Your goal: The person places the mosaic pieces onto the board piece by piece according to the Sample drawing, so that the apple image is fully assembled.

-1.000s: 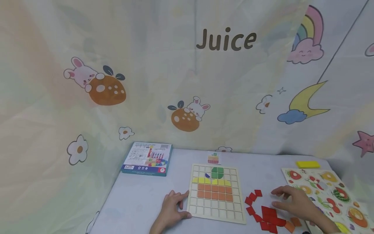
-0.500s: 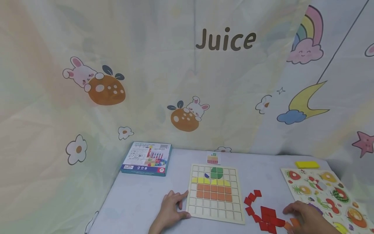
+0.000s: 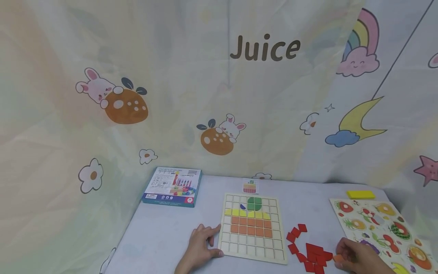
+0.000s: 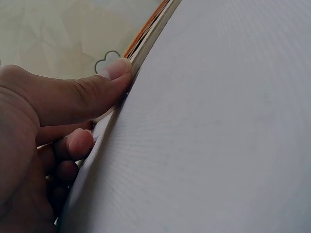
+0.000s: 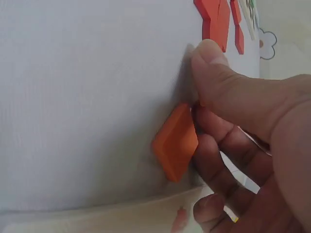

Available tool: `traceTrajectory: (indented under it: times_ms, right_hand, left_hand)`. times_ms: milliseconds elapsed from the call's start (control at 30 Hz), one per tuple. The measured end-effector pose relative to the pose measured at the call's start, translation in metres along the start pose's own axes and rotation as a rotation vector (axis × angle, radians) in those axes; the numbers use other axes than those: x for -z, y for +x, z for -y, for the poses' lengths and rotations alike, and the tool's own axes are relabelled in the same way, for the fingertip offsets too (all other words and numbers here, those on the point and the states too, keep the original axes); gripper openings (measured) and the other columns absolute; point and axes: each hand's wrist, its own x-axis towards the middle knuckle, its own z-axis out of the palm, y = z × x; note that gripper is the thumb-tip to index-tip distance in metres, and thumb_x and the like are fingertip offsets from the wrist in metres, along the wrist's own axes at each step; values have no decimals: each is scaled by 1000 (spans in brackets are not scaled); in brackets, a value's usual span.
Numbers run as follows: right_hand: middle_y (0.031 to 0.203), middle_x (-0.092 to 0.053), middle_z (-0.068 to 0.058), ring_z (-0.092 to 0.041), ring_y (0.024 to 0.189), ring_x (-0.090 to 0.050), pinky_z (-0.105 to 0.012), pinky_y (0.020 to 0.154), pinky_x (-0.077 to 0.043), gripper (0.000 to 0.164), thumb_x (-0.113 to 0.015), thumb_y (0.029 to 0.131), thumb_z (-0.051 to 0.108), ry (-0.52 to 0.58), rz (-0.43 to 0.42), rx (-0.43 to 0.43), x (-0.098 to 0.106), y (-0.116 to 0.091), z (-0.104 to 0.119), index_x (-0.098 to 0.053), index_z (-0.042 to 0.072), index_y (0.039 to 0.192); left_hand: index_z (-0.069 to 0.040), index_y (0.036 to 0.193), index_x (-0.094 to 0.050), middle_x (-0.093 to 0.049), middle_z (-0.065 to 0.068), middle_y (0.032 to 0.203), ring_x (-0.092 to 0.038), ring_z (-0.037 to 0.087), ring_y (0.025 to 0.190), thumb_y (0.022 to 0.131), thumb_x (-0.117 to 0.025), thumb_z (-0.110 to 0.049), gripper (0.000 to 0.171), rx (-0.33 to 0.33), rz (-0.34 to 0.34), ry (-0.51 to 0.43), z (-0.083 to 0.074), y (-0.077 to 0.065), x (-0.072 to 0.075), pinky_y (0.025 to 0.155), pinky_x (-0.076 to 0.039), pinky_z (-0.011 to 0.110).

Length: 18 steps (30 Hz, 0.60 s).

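My left hand (image 3: 201, 243) touches the left edge of the pale wooden grid board (image 3: 251, 254), its thumb and index finger spread apart. In the left wrist view, the thumb (image 4: 92, 92) presses on the board's edge. Green, blue, yellow and orange tiles (image 3: 251, 225) fill the board's upper and middle cells. At the right, my right hand (image 3: 356, 255) pinches an orange tile (image 3: 338, 258) between thumb and index finger. That tile is mostly hidden in the right wrist view, where another orange tile (image 5: 176, 145) lies beside the curled fingers. Several loose red tiles (image 3: 314, 250) lie between board and right hand.
A small picture card (image 3: 251, 186) lies behind the board. A flat box (image 3: 172, 186) sits at the back left. On the right are a fruit-picture board (image 3: 369, 224) and a yellow block (image 3: 361, 195). A printed curtain (image 3: 219, 76) hangs behind the table.
My right hand has come down and nearer onto the orange tiles, and its fingers have closed on one. The rounded red tile beside it has shifted slightly. My left hand stays at the board's edge.
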Motion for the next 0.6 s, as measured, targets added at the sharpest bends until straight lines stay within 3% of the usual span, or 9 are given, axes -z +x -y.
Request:
traceTrajectory:
  times_ms: [200, 333, 600]
  right_hand:
    - [84, -61, -1, -16, 75, -57, -27, 65, -46, 49, -84, 87, 52, 89, 2, 9, 3, -2, 8, -66, 12, 109]
    - [85, -63, -1, -16, 76, -58, -25, 64, -47, 48, -80, 90, 51, 126, -43, -2, 4, 1, 29, -67, 12, 115]
    - [85, -73, 1, -16, 74, -63, -27, 63, -52, 56, -89, 84, 43, 170, -171, 48, -5, 15, 77, -71, 6, 122]
  left_hand:
    - [-16, 144, -67, -51, -14, 74, -37, 4, 80, 68, -98, -35, 85, 1, 1, 1, 0, 0, 0, 77, -27, 29]
    - [-17, 144, -67, -51, -14, 74, -37, 4, 80, 68, -98, -36, 84, -2, -10, 5, 1, 0, 1, 77, -27, 29]
    - [-19, 144, -67, -50, -14, 73, -37, 4, 80, 67, -98, -38, 85, -11, -13, 11, 4, 1, -1, 78, -27, 29]
